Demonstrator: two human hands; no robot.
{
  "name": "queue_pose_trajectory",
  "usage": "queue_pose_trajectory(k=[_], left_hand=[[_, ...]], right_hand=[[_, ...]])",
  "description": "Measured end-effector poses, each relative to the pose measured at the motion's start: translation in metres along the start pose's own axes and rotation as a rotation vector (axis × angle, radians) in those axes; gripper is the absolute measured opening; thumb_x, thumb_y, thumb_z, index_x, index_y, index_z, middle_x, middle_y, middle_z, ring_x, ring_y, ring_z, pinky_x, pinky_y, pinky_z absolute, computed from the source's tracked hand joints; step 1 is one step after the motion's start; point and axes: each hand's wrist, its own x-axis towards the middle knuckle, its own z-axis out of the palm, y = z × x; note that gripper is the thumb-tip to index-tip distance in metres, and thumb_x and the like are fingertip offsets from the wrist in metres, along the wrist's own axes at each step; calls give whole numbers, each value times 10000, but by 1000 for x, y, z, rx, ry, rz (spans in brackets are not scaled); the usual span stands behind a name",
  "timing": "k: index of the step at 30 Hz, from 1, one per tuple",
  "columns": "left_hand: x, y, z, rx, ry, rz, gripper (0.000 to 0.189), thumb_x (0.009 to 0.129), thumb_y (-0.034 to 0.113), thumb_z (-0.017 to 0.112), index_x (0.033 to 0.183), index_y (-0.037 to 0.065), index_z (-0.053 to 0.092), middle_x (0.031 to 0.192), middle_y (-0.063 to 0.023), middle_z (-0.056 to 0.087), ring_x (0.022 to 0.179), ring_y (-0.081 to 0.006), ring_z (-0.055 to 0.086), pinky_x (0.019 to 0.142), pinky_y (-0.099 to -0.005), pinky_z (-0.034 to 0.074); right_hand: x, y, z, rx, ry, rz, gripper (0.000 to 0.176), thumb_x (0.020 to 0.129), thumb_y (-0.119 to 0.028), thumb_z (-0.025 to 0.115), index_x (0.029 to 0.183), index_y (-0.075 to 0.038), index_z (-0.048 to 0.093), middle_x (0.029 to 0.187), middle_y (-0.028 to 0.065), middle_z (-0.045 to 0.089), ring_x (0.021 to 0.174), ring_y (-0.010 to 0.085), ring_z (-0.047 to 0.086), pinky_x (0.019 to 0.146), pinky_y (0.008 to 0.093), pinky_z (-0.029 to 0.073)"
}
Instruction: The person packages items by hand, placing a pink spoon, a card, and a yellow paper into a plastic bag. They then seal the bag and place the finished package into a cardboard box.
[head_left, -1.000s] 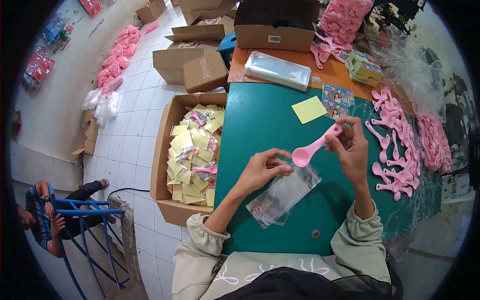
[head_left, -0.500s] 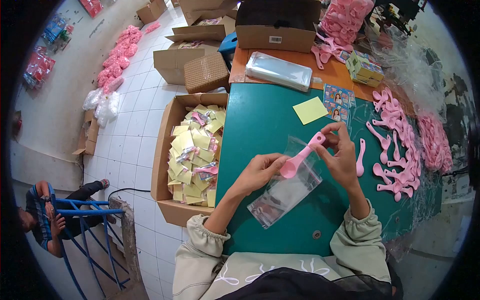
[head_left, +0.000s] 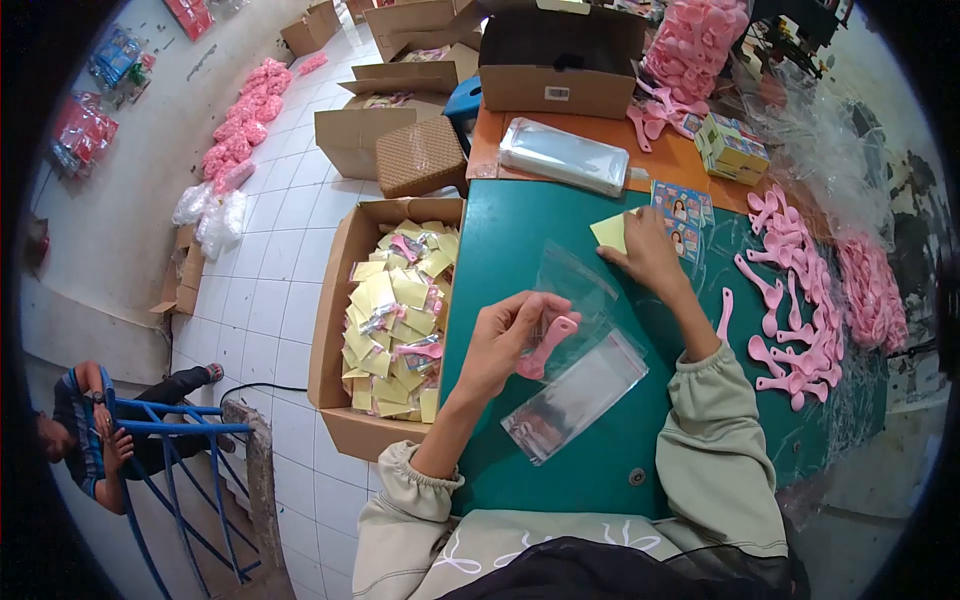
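Observation:
My left hand (head_left: pixel 505 345) is closed in a pinch on a clear plastic bag (head_left: pixel 580 285), with a pink measuring spoon (head_left: pixel 552 345) hanging at its fingers. The spoon's handle, with a hole at its end, points up and right. My right hand (head_left: pixel 655 250) has its fingers closed on a yellow card (head_left: pixel 609 233) at the far side of the green table; the hand covers part of the card. Beside that hand lie blue printed cards (head_left: pixel 682 205). Below the left hand, a stack of clear bags (head_left: pixel 578 398) rests on the table (head_left: pixel 560 475).
Left of the table stands a carton (head_left: pixel 330 330) full of packed yellow cards and spoons. Loose pink spoons (head_left: pixel 800 300) are heaped at the right. A pack of clear bags (head_left: pixel 563 156) and an open box (head_left: pixel 560 75) sit at the back. A person (head_left: pixel 95 430) is beside blue railings.
My right hand has let go of the spoon's handle and moved up to the yellow card. My left hand has shifted slightly left, keeping the bag and spoon.

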Motion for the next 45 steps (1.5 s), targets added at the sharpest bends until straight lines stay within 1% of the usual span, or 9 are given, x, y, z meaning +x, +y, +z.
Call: queue_pose_trajectory(k=[6, 7, 10, 13, 19, 25, 31, 34, 45], left_hand=[[3, 0, -4, 31, 2, -1, 361, 989, 265, 412, 1076, -39, 586, 980, -131, 660, 873, -157, 646, 771, -264, 525], [2, 2, -4, 25, -12, -32, 362, 989, 266, 413, 1082, -40, 583, 982, -131, 660, 875, -156, 645, 768, -262, 525], [0, 9, -1, 15, -49, -102, 368, 987, 268, 418, 1101, -44, 575, 992, -133, 658, 884, -156, 644, 754, -257, 525], [2, 10, 3, 10, -75, -121, 371, 985, 268, 424, 1115, -49, 567, 1003, -138, 655, 895, -162, 645, 733, -252, 527], [0, 14, 7, -58, -97, -108, 338, 980, 225, 444, 1093, -65, 575, 977, -139, 661, 864, -144, 643, 703, -225, 516], [1, 11, 4, 91, -128, -111, 343, 982, 253, 438, 1091, -40, 579, 974, -131, 664, 869, -147, 651, 685, -231, 517], [1, 12, 5, 17, -151, -124, 340, 984, 245, 431, 1092, -40, 582, 966, -125, 665, 866, -140, 647, 691, -232, 516], [1, 8, 5, 39, -137, -112, 334, 976, 240, 452, 1075, -45, 594, 932, -101, 664, 820, -103, 620, 680, -222, 501], [3, 16, 11, 421, -217, -59, 305, 941, 229, 517, 993, -48, 635, 795, -64, 665, 693, -71, 561, 630, -238, 471]], right_hand=[[-2, 4, -18, 239, -90, 39, 247, 761, -121, 614, 945, 38, 571, 881, 229, 611, 769, 410, 593, 732, 451, 493], [-3, 4, -33, 368, 36, 6, 221, 785, -67, 601, 981, 26, 562, 852, 174, 641, 728, 333, 640, 691, 399, 531], [-5, -4, -85, 1050, -71, 329, 198, 830, -41, 572, 1017, 16, 545, 887, 117, 639, 771, 220, 651, 656, 335, 553], [-11, -15, -121, 1276, -186, 375, 206, 855, -27, 555, 1054, 12, 517, 915, 82, 624, 786, 143, 633, 630, 274, 558], [-21, -33, -140, 1188, -381, 310, 250, 847, -27, 573, 1083, 22, 506, 921, 101, 622, 792, 163, 645, 556, 244, 546], [-25, -43, -149, 777, -384, 219, 166, 851, -42, 587, 1006, 8, 556, 897, 94, 634, 714, 146, 657, 550, 249, 538], [-32, -49, -150, 1015, 26, 308, 134, 823, 4, 594, 948, 15, 549, 798, 82, 628, 652, 115, 650, 515, 237, 510], [-36, -50, -155, 830, -194, 226, 145, 807, 3, 609, 939, 16, 550, 779, 93, 622, 613, 108, 638, 495, 241, 485], [-41, -48, -157, 749, -356, 103, 177, 792, -56, 661, 868, 20, 521, 736, 119, 612, 582, 151, 626, 511, 284, 480]])
